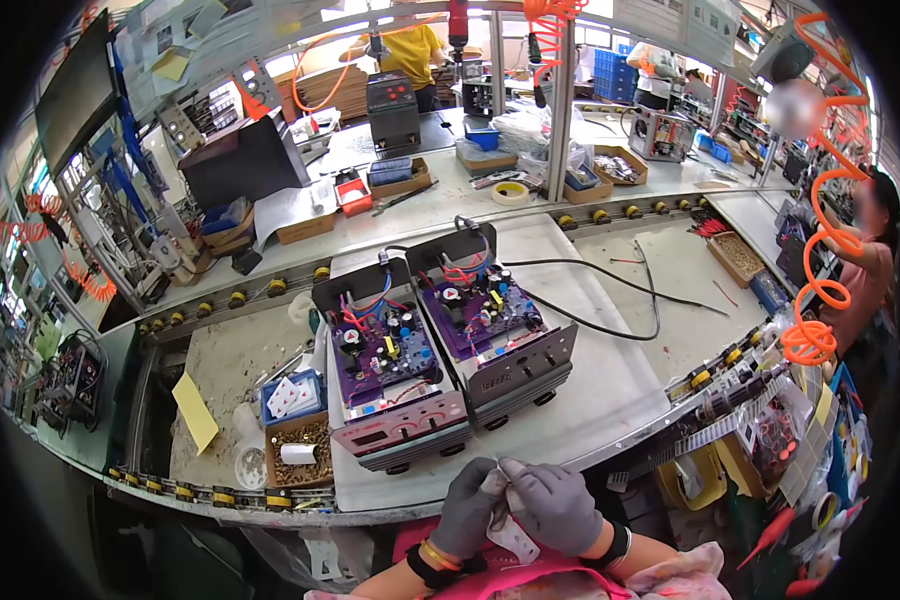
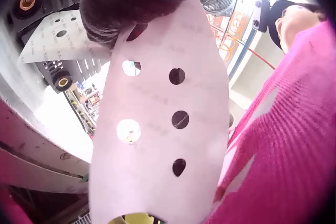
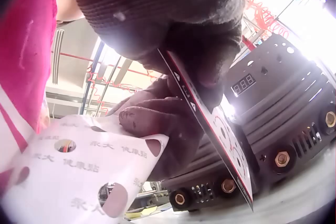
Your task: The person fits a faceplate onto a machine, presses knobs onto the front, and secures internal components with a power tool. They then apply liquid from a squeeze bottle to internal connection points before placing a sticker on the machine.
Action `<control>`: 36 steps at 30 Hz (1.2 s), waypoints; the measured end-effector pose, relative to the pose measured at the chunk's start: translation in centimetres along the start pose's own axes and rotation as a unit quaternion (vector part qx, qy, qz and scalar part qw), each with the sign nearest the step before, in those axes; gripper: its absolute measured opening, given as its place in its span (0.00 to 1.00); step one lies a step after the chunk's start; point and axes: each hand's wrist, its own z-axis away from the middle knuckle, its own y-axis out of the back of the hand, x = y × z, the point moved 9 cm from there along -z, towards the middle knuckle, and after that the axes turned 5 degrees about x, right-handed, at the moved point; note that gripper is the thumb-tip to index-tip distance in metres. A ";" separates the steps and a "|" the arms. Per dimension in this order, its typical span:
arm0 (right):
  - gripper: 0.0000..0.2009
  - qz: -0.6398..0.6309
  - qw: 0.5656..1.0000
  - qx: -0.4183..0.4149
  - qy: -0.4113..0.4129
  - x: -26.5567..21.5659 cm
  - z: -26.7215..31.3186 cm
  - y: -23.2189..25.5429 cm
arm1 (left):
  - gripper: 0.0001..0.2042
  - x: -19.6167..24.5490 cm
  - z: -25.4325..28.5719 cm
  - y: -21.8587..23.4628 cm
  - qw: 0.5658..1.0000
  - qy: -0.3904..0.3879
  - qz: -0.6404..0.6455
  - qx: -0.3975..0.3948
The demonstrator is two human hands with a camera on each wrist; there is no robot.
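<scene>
My gloved left hand and gloved right hand meet at the bench's front edge, fingertips together. The left hand pinches a white perforated backing sheet with faint repeated print, hanging down in the left wrist view. Between the right hand's fingers is a thin panel sticker with black, red and white print, seen nearly edge-on. Just beyond stand two uncovered machines with purple circuit boards. The left machine has a light printed front; the right machine shows a dark front with holes.
A blue tray of white labels and a carton of brass-coloured fasteners sit left of the machines. A black cable loops out to the right. Roller tracks border the work surface. An orange coiled hose hangs at right.
</scene>
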 end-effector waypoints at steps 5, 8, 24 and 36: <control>0.26 0.022 0.999 -0.025 0.024 0.1 0.2 -0.4 | 0.09 0.0 0.2 0.2 1.000 -0.004 0.012 -0.004; 0.27 0.039 0.998 -0.024 0.036 -0.1 0.2 -0.4 | 0.09 0.1 0.4 0.1 1.000 -0.012 0.024 -0.015; 0.13 -0.431 0.769 0.109 -0.460 9.1 6.4 -5.4 | 0.07 2.3 1.5 3.7 0.990 -0.094 -0.040 0.099; 0.08 -0.513 0.676 0.277 -0.452 13.5 7.6 0.5 | 0.06 11.0 5.9 12.7 0.924 -0.289 0.013 0.249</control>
